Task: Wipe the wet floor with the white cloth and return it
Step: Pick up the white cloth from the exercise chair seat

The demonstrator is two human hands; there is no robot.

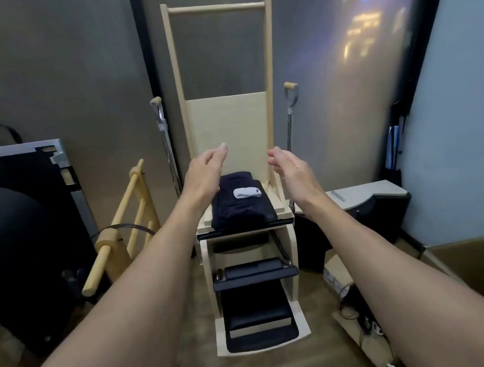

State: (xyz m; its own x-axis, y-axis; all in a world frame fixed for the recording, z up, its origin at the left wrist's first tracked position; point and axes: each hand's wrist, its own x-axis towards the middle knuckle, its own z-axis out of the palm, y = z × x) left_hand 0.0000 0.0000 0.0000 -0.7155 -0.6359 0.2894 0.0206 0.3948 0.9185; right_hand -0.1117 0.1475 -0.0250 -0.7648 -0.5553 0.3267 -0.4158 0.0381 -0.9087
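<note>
While both bare forearms stretch up from the bottom corners of the frame, the brown floor (196, 352) shows between them at bottom centre. A pale wooden chair (265, 61) stands on it, its black padded footrest (255, 275) low in the middle of the frame. At lower right a tangle of cables (352, 306) lies beside a cardboard box (333, 272).

Higher up, at frame centre, the left hand (203, 172) and the right hand (290, 169) hover above the seat. Both are open, with fingers loosely curved, palms turned toward each other, and neither holds anything. Between and just below them the white cloth (247, 192) lies rolled on top of a folded dark fabric (237, 210) that covers the seat. Neither hand touches the cloth.

Left of the chair a wooden rack (125, 219) leans at a tilt against a large black object (16, 237). To the right sits a grey bench (364, 194).

Behind the seat the chair's tall back rises to a round top rail, with a metal handle (291, 97) standing on either side. Furthest back is a grey frosted wall panel (342, 68), with blurred light reflections at the upper right of the frame.
</note>
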